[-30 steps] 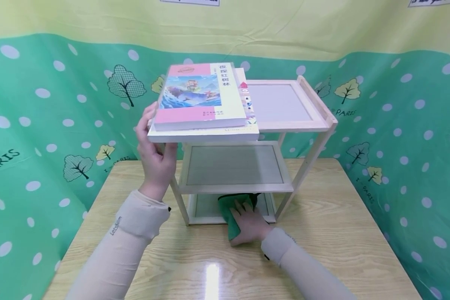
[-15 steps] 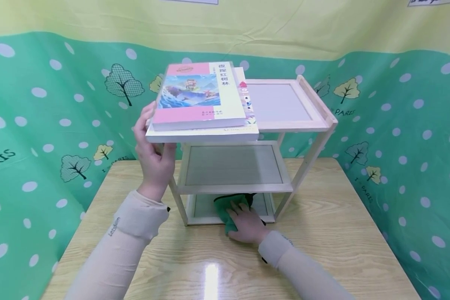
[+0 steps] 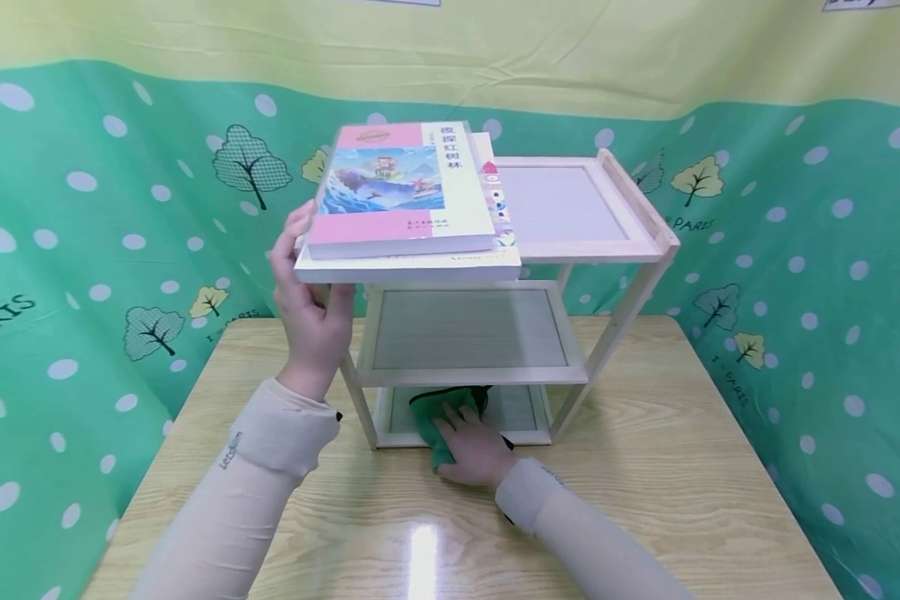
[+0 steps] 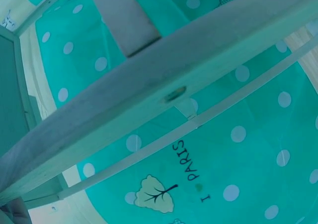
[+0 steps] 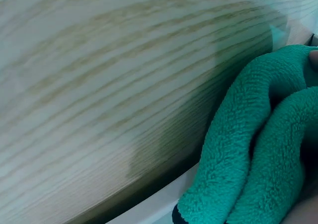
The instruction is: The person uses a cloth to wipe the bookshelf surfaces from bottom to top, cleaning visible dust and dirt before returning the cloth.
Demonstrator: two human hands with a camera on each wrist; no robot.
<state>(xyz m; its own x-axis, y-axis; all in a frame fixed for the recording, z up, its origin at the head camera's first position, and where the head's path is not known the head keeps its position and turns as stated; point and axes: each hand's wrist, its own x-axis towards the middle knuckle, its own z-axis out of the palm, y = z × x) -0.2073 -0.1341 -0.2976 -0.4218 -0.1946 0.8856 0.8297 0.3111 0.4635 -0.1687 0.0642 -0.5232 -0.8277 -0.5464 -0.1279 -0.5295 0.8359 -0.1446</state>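
A pale three-tier wooden shelf (image 3: 588, 377) stands on the table. My left hand (image 3: 311, 329) grips the left end of its top tier, beside two stacked books; the hold itself is partly hidden by them. The upper book (image 3: 401, 187) has a pink and cream cover; a larger white-edged book (image 3: 501, 218) lies beneath it. On the bottom tier, my right hand (image 3: 474, 450) holds a green cloth (image 3: 429, 417) against the board. In the right wrist view the fluffy cloth (image 5: 238, 144) is bunched into folds. The left wrist view shows a wooden rail (image 4: 144, 92) close up.
Above the right hand is the shelf's middle tier (image 3: 472, 329), with a low gap under it. A wood-grain table (image 3: 690, 467) extends around the shelf. Behind hangs a green and yellow curtain (image 3: 787, 217) with dots and trees.
My right hand has slid left along the bottom tier, carrying the green cloth with it. The left hand and the books keep their places.
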